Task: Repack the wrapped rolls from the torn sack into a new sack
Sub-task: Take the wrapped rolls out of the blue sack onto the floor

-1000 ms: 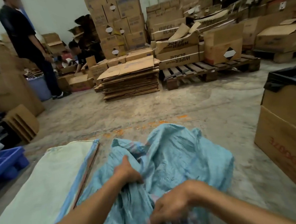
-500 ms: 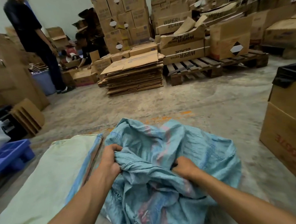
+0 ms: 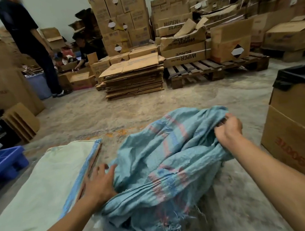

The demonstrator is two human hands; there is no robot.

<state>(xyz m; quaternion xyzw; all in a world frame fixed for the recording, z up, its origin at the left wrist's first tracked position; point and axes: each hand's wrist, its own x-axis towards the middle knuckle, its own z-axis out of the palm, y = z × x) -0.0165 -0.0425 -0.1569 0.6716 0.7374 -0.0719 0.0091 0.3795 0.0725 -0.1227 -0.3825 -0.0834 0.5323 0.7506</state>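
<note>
A crumpled blue woven sack point(image 3: 165, 161) with red and blue stripes and a frayed, torn near edge lies on the concrete floor in front of me. My right hand point(image 3: 228, 129) grips a bunched fold at its far right edge. My left hand point(image 3: 99, 183) rests with spread fingers against the sack's left side. A flat pale green sack point(image 3: 43, 184) with a blue edge lies to the left. No wrapped rolls are visible.
A brown carton with a black liner point(image 3: 295, 124) stands at the right. A blue plastic crate point(image 3: 5, 162) sits at the left. Flattened cardboard point(image 3: 133, 77), a pallet point(image 3: 208, 71) and stacked boxes fill the back. Two people point(image 3: 29, 42) are at the far left.
My right hand moved from the sack's middle to its far right edge, pulling the fabric out. My left hand let go of its fold and now lies spread on the sack's left side.
</note>
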